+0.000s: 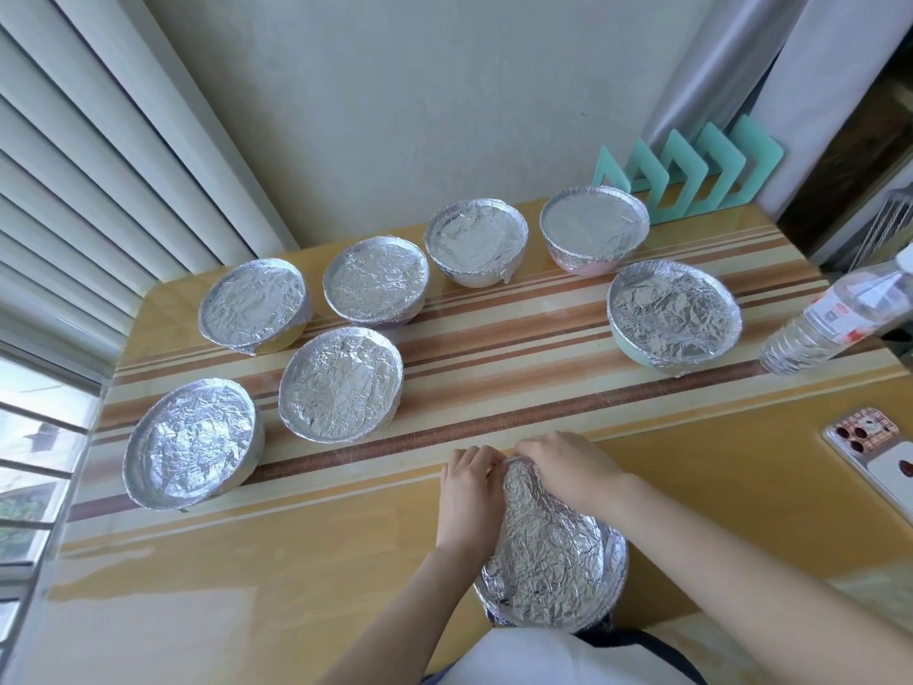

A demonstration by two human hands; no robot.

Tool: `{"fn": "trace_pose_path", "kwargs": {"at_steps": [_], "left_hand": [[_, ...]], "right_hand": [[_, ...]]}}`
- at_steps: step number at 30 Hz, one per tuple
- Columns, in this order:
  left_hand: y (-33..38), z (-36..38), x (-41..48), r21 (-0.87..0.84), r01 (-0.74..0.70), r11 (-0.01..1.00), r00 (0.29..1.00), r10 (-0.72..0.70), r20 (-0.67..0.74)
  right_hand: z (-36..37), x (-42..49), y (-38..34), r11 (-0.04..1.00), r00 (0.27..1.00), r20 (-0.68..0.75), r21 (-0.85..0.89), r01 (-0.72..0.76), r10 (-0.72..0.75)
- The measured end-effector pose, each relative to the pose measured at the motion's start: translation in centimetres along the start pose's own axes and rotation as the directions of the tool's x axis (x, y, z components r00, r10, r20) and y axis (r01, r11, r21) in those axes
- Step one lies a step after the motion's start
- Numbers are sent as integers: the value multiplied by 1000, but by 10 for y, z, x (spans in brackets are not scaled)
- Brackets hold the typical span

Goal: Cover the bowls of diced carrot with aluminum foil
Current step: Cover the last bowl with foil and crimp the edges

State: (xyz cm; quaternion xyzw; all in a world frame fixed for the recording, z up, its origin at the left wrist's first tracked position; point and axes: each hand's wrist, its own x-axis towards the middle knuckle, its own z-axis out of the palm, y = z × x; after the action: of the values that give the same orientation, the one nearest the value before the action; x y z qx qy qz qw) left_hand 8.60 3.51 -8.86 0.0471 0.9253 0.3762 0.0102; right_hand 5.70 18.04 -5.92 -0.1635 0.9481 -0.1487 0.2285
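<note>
A bowl (551,551) under crinkled aluminum foil stands at the near edge of the table, right in front of me. Its contents are hidden by the foil. My left hand (467,491) holds the far left rim, fingers curled on the foil edge. My right hand (568,464) grips the far rim, fingers folded over the foil. Several other bowls sit farther back with foil over them, among them one at the near left (190,444), one beside it (341,385) and one at the right (674,316).
A clear plastic water bottle (835,318) lies at the table's right side. A phone (877,454) rests near the right edge. A mint green rack (691,175) stands at the back by the wall. The striped table (494,378) has window blinds along its left.
</note>
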Motion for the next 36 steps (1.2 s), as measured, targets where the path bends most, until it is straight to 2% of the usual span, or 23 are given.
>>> {"fn": "trace_pose_path", "kwargs": {"at_steps": [7,15,20,25,29,33,36], "left_hand": [[-1,3,-4,-54,28,998,1000,-28,15],[1,2,-5,-78,52,996,998,-49,50],[-4,2,-6,-162,184,969,983,-183,23],[0,3,-5,-190,216,958,976,-220,2],[0,1,0,-65,98,993,995,-97,18],[6,2,6,-57,55,997,998,-54,18],[7,1,7,-64,44,997,999,-43,5]], "right_hand": [[10,-6,14,961,999,-35,274,-31,42],[6,-14,13,932,997,-47,360,-45,66],[6,-15,20,920,990,-77,382,-83,121],[6,-9,22,939,987,-102,334,-82,123],[2,-4,20,977,996,-30,198,-78,85],[-1,3,10,995,999,-28,94,-14,16],[-2,6,9,996,999,-32,88,6,-3]]}}
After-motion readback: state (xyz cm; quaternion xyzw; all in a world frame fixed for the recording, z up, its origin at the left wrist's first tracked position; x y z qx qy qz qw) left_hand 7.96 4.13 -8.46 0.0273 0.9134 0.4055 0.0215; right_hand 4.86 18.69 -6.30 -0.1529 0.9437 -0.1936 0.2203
